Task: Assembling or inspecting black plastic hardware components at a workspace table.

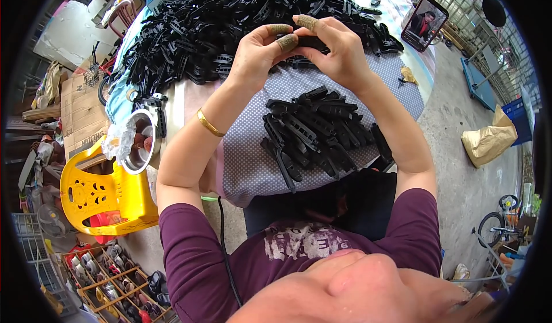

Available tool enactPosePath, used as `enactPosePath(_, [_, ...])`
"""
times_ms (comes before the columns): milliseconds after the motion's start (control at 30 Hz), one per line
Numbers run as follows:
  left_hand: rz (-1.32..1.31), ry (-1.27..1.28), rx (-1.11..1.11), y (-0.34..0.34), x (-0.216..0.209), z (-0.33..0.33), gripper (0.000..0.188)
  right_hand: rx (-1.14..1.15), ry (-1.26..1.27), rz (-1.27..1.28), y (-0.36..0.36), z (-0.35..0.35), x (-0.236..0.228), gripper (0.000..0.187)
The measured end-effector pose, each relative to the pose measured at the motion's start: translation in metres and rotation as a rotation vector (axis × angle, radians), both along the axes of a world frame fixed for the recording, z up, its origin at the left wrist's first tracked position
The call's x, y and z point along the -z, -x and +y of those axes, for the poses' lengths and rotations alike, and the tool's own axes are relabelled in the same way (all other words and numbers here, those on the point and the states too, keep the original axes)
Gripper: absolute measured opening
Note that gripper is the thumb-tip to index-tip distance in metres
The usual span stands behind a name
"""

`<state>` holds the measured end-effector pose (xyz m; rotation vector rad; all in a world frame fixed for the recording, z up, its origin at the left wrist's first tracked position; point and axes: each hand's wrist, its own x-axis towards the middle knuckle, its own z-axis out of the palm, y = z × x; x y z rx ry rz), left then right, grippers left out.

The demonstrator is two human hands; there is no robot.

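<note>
Out in front of me, a black plastic piece (314, 44) is pinched in my right hand (345, 54), while my left hand (253, 57) bunches thumb and forefinger at its left end, clamped or not I cannot tell, with a small black pile (316, 130) nearer me on the dotted cloth (241, 142).

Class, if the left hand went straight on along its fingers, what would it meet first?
The left hand would probably meet the right hand, just past the black piece held between them; depth is unclear.
</note>
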<state>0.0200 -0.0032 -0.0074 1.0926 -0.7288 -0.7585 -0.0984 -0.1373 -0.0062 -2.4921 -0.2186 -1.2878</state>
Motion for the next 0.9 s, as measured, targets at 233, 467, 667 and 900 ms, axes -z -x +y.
enactPosePath(233, [-0.517, 0.016, -0.115, 0.004, -0.012, 0.002, 0.025, -0.367, -0.631, 0.440, 0.002, -0.017, -0.004, 0.036])
enactPosePath(467, [-0.639, 0.102, -0.143, 0.009, -0.016, 0.002, 0.031, -0.123, -0.278, 0.313, 0.010, -0.011, -0.012, 0.028])
enactPosePath(667, [-0.540, -0.070, 0.053, 0.012, -0.023, 0.010, 0.027, -0.414, -0.736, 0.343, 0.013, -0.039, -0.018, 0.032])
enactPosePath(900, [-0.818, -0.215, 0.497, 0.031, -0.015, -0.002, 0.023, 0.360, -0.444, 0.376, 0.052, -0.137, 0.001, 0.020])
